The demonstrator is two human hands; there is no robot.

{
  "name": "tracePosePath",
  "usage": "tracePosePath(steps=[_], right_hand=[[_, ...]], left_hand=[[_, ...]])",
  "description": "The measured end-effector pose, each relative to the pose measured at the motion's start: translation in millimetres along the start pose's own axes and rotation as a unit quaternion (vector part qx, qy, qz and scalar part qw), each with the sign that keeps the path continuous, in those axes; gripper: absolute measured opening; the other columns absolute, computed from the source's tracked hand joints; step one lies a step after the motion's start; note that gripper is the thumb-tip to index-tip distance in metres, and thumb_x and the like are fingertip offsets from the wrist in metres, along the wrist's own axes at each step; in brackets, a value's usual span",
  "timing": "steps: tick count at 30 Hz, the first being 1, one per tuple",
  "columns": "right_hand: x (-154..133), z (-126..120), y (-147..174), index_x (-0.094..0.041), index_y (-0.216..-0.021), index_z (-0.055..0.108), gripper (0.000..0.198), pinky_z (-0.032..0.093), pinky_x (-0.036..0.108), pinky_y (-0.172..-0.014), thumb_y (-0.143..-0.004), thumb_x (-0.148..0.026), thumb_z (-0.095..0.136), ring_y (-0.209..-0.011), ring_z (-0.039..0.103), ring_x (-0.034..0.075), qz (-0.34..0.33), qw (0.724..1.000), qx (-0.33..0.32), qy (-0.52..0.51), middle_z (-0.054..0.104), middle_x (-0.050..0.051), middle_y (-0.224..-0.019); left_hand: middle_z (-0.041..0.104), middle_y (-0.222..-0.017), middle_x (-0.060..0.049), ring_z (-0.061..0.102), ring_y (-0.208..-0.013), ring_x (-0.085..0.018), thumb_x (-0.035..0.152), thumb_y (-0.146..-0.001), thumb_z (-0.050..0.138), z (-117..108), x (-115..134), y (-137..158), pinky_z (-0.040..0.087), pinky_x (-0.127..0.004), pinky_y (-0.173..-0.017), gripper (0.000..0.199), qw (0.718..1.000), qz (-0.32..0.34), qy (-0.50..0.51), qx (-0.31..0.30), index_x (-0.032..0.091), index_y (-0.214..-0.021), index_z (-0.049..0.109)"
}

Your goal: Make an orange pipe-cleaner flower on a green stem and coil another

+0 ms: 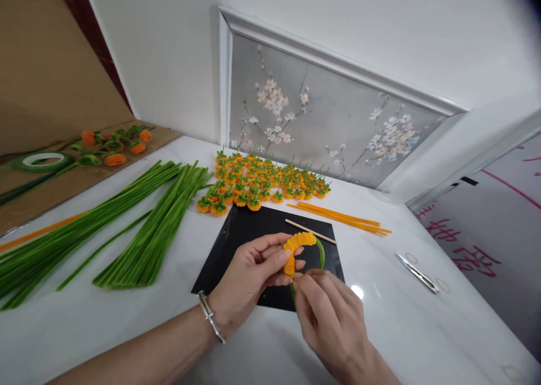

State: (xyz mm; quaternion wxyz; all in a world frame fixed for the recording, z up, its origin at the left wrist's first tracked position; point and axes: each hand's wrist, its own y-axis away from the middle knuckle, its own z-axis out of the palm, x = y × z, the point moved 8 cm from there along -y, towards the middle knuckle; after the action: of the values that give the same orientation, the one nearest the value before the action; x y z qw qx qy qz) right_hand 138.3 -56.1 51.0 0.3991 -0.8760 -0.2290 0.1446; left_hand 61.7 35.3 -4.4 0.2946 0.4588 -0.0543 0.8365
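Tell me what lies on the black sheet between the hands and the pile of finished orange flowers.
In the head view, a thin wooden stick lies on the black sheet, between the hands' orange coil and the flower pile; otherwise bare sheet.

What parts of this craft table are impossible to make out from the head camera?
- Lower end of the green stem: hidden behind the right hand.
- Part of the orange coil: covered by the left hand fingers.
- Green pipe cleaners: near ends cut off by the left edge.
- Finished flowers: too small to count.
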Motion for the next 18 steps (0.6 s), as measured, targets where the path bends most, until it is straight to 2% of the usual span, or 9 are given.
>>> tracePosePath(steps=[6,9,14,18], right_hand=[[-1,1,0,-0.014,-0.101,0.056,0.024,0.049,0.029,-0.062,-0.082,0.000,0.052,-0.069,0.059,0.017,-0.002,1.000,-0.001,-0.005,0.060,0.004,-0.072],[-3,-1,-2,-0.014,-0.100,0.057,0.023,0.049,0.029,-0.061,-0.082,-0.001,0.053,-0.068,0.058,0.017,-0.001,1.000,0.004,-0.018,0.059,0.004,-0.070],[11,-9,0,-0.016,-0.102,0.054,0.025,0.050,0.027,-0.061,-0.082,-0.002,0.053,-0.070,0.060,0.016,0.072,0.988,0.042,-0.130,0.061,0.005,-0.080],[20,-9,4,-0.018,-0.101,0.054,0.024,0.053,0.027,-0.065,-0.082,-0.003,0.054,-0.074,0.062,0.016,0.103,0.978,0.044,-0.174,0.063,0.005,-0.085]], left_hand=[[0.070,-0.090,-0.004,0.071,-0.083,-0.020,0.021,-0.075,0.074,-3,1,2,0.057,-0.017,-0.062,0.034,1.000,0.009,0.020,0.022,0.019,-0.108,0.063],[0.068,-0.089,-0.001,0.070,-0.083,-0.018,0.022,-0.074,0.075,-2,0,2,0.055,-0.016,-0.062,0.038,0.999,0.009,0.036,0.010,0.024,-0.110,0.063],[0.068,-0.090,-0.003,0.069,-0.077,-0.015,0.021,-0.070,0.078,6,3,0,0.053,-0.015,-0.056,0.033,0.997,0.015,-0.030,-0.064,0.021,-0.102,0.069],[0.066,-0.087,-0.002,0.065,-0.064,-0.010,0.018,-0.068,0.077,3,11,-2,0.050,-0.016,-0.051,0.030,0.994,0.058,-0.076,-0.053,0.019,-0.097,0.067]])
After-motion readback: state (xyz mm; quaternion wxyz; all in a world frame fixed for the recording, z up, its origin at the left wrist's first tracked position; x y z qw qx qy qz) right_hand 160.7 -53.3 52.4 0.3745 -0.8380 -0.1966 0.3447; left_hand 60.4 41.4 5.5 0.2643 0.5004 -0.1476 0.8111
